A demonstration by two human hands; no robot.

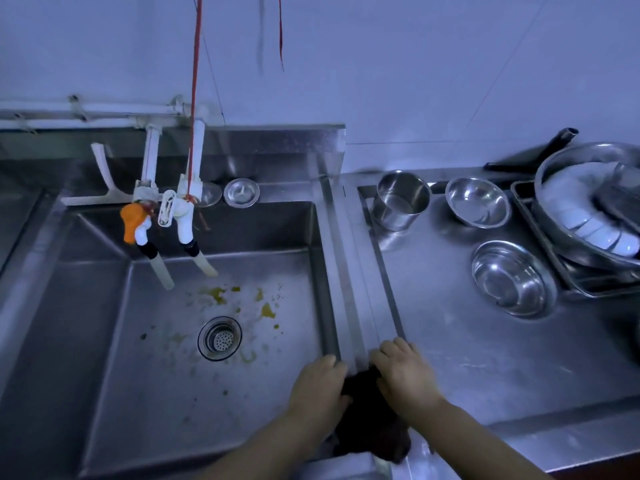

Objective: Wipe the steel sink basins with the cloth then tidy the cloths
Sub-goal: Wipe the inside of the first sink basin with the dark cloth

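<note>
Both hands, left hand (pixel 320 382) and right hand (pixel 405 372), grip a dark cloth (pixel 372 424) bunched on the sink's near rim beside the counter (pixel 485 358). Basin (pixel 114 375) floor carries yellow residue (pixel 266 310) above the drain (pixel 219 337); wiping looks barely begun, tidying untouched.

Dim, blue-cast lighting throughout — soft glare on the steel counter (pixel 485 341); wide-angle bending at edges, slight overall blur.

Both hands, left hand (pixel 317 386) and right hand (pixel 405 374), grip a dark cloth (pixel 372 420) on the sink basin (pixel 104 341) right rim; yellow stains (pixel 239 299) beside the drain (pixel 219 338).
</note>
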